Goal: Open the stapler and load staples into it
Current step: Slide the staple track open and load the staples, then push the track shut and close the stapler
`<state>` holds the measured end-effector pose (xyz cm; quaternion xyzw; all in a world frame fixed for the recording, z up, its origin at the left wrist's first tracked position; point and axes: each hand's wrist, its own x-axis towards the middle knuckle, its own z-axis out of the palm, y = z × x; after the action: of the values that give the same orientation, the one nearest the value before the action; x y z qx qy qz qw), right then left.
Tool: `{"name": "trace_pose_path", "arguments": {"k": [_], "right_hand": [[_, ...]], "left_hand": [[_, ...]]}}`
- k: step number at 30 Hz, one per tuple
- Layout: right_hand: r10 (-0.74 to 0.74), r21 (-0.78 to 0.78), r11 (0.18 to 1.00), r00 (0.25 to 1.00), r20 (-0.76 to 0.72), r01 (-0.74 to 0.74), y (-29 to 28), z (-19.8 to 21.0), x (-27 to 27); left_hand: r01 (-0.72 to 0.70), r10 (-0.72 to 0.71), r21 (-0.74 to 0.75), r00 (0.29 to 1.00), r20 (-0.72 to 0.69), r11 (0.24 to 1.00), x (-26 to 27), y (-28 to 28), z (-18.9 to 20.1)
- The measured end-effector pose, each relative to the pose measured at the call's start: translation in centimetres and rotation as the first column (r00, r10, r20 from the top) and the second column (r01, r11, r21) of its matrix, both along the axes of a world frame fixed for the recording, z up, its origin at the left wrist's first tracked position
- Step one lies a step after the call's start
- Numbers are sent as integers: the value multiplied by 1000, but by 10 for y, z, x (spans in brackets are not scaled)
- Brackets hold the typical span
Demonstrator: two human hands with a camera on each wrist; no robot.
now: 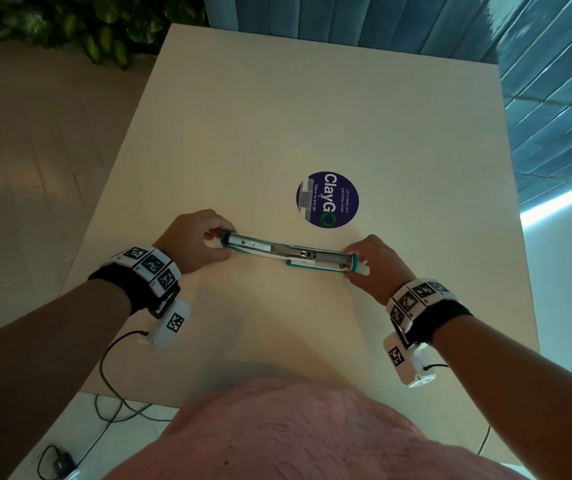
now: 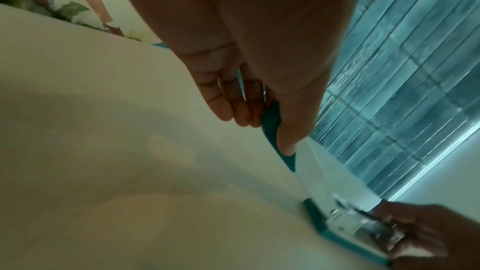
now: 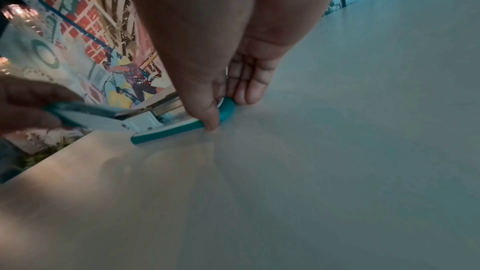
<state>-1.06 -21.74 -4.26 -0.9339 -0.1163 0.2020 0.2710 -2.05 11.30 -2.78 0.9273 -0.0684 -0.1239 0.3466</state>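
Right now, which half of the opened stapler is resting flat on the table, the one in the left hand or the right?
The half in the right hand: the stapler base lies on the table, while the left hand holds the cover end raised.

Cream table (image 1: 277, 116), round sticker (image 1: 327, 199), stapler (image 1: 288, 252)

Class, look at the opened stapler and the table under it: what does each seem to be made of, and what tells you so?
Stapler: teal and white shell looks like smooth plastic; the inner channel looks like bare metal, grey and shiny with glints. Table: cream, matt, even top with no grain, probably laminate, though the look leaves that open.
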Motion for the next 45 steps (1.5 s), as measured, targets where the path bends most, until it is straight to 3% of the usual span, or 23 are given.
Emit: {"name": "trace_pose_path", "arguments": {"k": [3, 7, 11, 17, 25, 33, 39, 45], "right_hand": [[17, -10, 1000, 1000, -17, -17, 0, -1, 2], [16, -1, 1000, 999, -35, -17, -1, -4, 5], [15, -2, 1000, 999, -43, -16, -1, -4, 6], [2, -20, 1000, 998, -64, -4, 0, -4, 8], [5, -8, 1000, 999, -52, -5, -1, -6, 8], [9, 9, 1000, 999, -30, -9, -4, -10, 7], [9, -6, 1000, 999, -40, -9, -5, -11, 8], [4, 6, 1000, 998, -57, -3, -6, -8, 7]], "left_hand": [[-9, 11, -57, 999, 32, 998, 5, -13, 26], [186, -178, -90, 979, 96, 978, 17, -58, 49], [303, -291, -95, 948, 126, 948, 26, -106, 40], [436, -443, 101, 894, 60, 894, 28, -151, 7], [456, -473, 191, 879, 57, 869, 28, -159, -2], [353, -363, 102, 925, 108, 930, 22, -132, -2], [320, -320, 167, 947, -28, 932, 18, -112, -16], [326, -330, 194, 944, -11, 925, 19, -113, -19]]}}
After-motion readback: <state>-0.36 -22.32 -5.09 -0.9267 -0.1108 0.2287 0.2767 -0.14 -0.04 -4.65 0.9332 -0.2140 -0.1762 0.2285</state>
